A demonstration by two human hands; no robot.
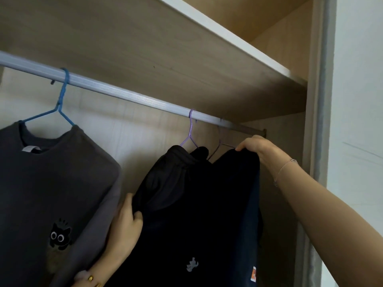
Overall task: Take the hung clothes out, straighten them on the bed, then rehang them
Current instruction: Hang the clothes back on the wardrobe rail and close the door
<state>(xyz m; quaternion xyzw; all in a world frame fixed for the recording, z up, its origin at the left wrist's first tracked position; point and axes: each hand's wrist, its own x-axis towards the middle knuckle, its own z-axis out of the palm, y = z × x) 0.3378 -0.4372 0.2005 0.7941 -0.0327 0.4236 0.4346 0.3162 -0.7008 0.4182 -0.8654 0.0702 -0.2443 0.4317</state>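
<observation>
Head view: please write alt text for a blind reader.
A person's right hand grips the top of a navy garment hanging on a wardrobe rail, while the left hand holds the black garment beside it. A grey sweatshirt hangs on a blue hanger farther left.

Under the shelf (186, 48), a rail (124, 93) carries a sweatshirt (51, 183) at left, trousers (176, 193) further right, and a third garment (234, 183) touching them, nearest the side panel (290, 137)
</observation>
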